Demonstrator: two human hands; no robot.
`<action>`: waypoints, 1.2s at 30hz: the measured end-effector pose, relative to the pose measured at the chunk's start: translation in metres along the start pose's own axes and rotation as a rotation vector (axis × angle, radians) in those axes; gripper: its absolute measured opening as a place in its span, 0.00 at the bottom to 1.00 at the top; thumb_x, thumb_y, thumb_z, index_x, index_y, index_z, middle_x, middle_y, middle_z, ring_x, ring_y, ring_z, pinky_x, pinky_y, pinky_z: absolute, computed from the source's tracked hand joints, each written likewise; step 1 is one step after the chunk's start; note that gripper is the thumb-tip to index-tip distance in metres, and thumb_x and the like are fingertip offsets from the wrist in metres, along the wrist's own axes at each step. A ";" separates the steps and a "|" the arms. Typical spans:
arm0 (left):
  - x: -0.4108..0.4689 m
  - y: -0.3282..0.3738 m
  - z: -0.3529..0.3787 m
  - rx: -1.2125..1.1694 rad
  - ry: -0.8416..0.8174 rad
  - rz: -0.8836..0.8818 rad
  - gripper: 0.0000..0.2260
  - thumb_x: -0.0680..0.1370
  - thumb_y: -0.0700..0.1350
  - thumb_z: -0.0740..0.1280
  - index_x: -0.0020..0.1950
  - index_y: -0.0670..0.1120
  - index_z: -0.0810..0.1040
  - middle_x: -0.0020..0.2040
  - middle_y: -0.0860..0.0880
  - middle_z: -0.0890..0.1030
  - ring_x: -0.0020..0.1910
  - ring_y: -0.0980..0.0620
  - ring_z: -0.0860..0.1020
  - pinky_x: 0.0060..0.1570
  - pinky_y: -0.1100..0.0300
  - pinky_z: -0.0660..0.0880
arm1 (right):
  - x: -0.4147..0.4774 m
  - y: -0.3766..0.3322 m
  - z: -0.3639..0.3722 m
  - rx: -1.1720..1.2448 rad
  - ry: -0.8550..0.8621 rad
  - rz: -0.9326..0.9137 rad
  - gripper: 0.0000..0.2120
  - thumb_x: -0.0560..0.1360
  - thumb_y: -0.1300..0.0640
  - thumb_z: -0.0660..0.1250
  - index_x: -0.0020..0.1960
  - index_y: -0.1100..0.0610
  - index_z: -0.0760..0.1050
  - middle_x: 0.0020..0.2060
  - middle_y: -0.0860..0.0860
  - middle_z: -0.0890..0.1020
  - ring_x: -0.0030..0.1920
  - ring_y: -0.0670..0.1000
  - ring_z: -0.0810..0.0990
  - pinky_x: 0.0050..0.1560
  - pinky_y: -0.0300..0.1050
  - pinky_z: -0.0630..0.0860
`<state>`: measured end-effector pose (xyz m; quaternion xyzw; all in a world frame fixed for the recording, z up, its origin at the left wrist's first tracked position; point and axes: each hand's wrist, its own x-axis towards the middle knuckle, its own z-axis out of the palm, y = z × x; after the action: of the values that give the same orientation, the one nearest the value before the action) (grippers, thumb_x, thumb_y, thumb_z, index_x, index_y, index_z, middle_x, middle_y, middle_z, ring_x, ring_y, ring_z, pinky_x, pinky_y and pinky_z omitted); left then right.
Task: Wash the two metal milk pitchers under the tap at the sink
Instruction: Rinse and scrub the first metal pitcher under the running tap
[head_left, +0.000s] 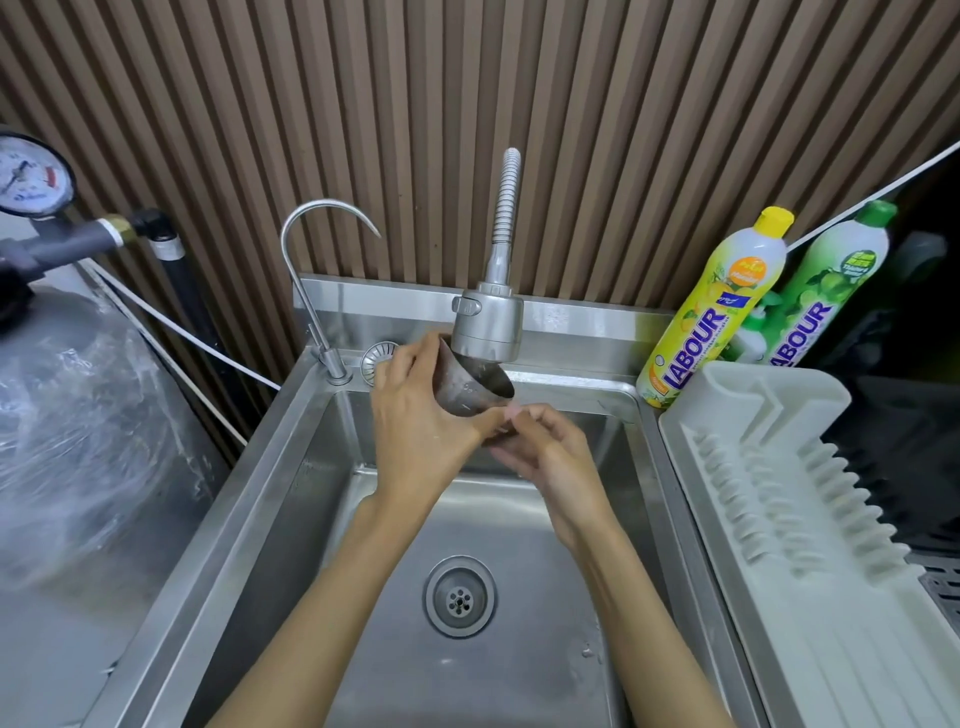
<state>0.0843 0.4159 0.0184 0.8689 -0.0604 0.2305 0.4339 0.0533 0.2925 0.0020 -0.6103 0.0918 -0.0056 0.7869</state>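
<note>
A small metal milk pitcher (467, 387) is held tilted right under the tap's spray head (487, 325), its mouth turned toward the right. My left hand (415, 415) wraps around its body from the left. My right hand (545, 449) sits just below and to the right, fingers touching the pitcher's lower edge. Whether the right hand grips it or only rubs it is unclear. Only one pitcher is visible. Both hands hover over the steel sink (291, 493).
A thin gooseneck tap (311, 270) stands at the sink's back left corner. Two dish soap bottles, yellow (711, 312) and green (826, 291), lean at the back right. A white drying rack (810, 509) lies to the right. The drain (460, 597) is below. A wrapped tank (78, 441) stands at the left.
</note>
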 end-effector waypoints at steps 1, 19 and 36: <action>-0.001 0.000 -0.001 0.045 -0.003 -0.012 0.41 0.57 0.63 0.77 0.63 0.44 0.74 0.54 0.48 0.76 0.56 0.46 0.72 0.57 0.56 0.69 | -0.001 0.000 0.000 -0.027 0.020 0.016 0.07 0.77 0.58 0.63 0.44 0.61 0.73 0.39 0.55 0.83 0.42 0.50 0.84 0.49 0.42 0.81; 0.000 -0.006 0.030 -0.695 -0.271 -0.306 0.28 0.61 0.38 0.80 0.59 0.44 0.74 0.48 0.52 0.83 0.46 0.63 0.81 0.49 0.70 0.75 | -0.012 -0.037 -0.011 -0.651 0.192 -0.266 0.08 0.75 0.60 0.67 0.41 0.51 0.69 0.55 0.49 0.82 0.53 0.50 0.80 0.56 0.47 0.76; -0.005 0.012 -0.005 0.087 -0.058 -0.095 0.47 0.54 0.71 0.70 0.67 0.46 0.72 0.50 0.53 0.66 0.59 0.49 0.69 0.56 0.57 0.66 | -0.004 -0.007 -0.008 -0.008 0.027 0.009 0.08 0.76 0.59 0.65 0.41 0.63 0.73 0.37 0.61 0.83 0.39 0.55 0.85 0.42 0.47 0.83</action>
<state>0.0743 0.4117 0.0277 0.8952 -0.0217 0.1868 0.4040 0.0493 0.2838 0.0075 -0.6128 0.1050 -0.0099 0.7832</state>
